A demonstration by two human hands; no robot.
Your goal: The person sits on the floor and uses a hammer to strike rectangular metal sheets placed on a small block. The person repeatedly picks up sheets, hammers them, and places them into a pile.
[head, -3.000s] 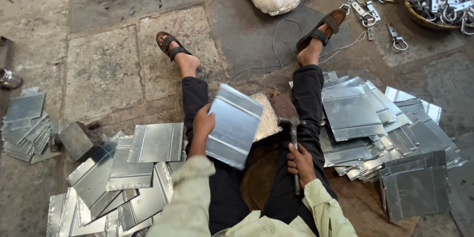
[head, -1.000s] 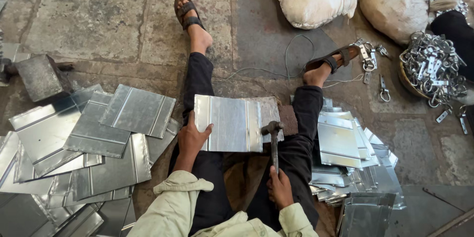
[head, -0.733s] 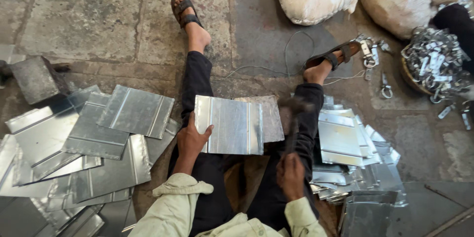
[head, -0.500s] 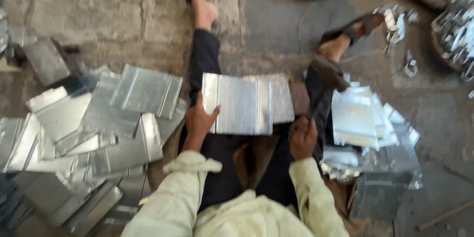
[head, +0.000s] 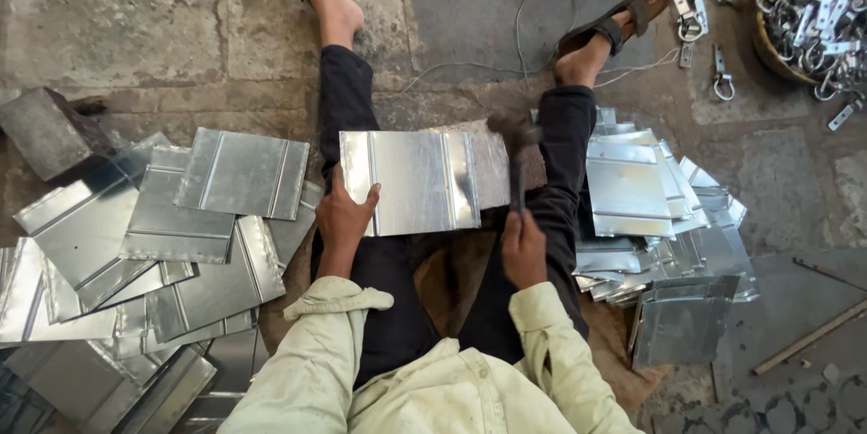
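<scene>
A ribbed metal sheet (head: pixel 411 183) is laid flat across the lap, between the outstretched legs. It is pressed at its near left corner by the left hand (head: pixel 346 216), fingers spread on its surface. A hammer (head: pixel 516 152) is gripped by the handle in the right hand (head: pixel 524 249), fist closed, with the head raised over the sheet's right edge. Loose sheets are piled at the left (head: pixel 163 226) and stacked at the right (head: pixel 641 199). A heap of metal clasps (head: pixel 817 14) is seen at the upper right.

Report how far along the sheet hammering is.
Done, apparently: folded pieces stacked by the right leg. In hand: the left hand steadies a ribbed metal sheet across the lap while the right hand holds a hammer over it. Left: flat sheets piled on the left.
</scene>
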